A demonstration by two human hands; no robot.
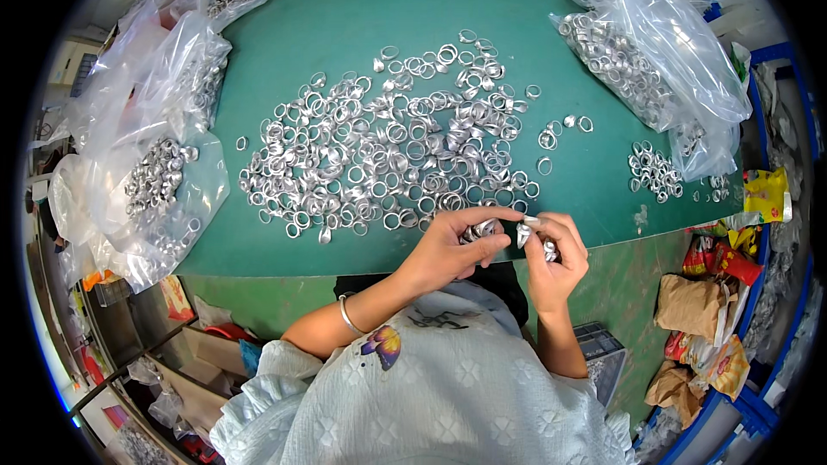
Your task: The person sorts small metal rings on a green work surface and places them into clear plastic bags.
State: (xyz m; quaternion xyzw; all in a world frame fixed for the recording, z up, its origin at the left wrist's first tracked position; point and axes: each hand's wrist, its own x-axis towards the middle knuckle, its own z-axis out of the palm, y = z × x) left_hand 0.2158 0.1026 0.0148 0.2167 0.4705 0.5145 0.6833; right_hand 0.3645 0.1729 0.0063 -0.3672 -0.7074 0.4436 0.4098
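Observation:
A broad heap of silver metal rings [379, 155] covers the middle of the green table [345, 17]. Over the table's near edge, my left hand [444, 250] curls around several silver rings [480, 231], its index finger stretched toward the other hand. Close beside it, my right hand [558, 269] is closed on several more silver rings [550, 250]. One ring [523, 235] sits at the fingertips of the right hand, between the two hands. Fingers hide part of what each palm holds.
Clear plastic bags of rings lie at the left [164, 198] and the right [629, 60] of the table. A smaller ring pile [655, 172] lies by the right bag. Below the table's right edge stand a grey crate [600, 349] and paper bags [693, 306] on a blue rack.

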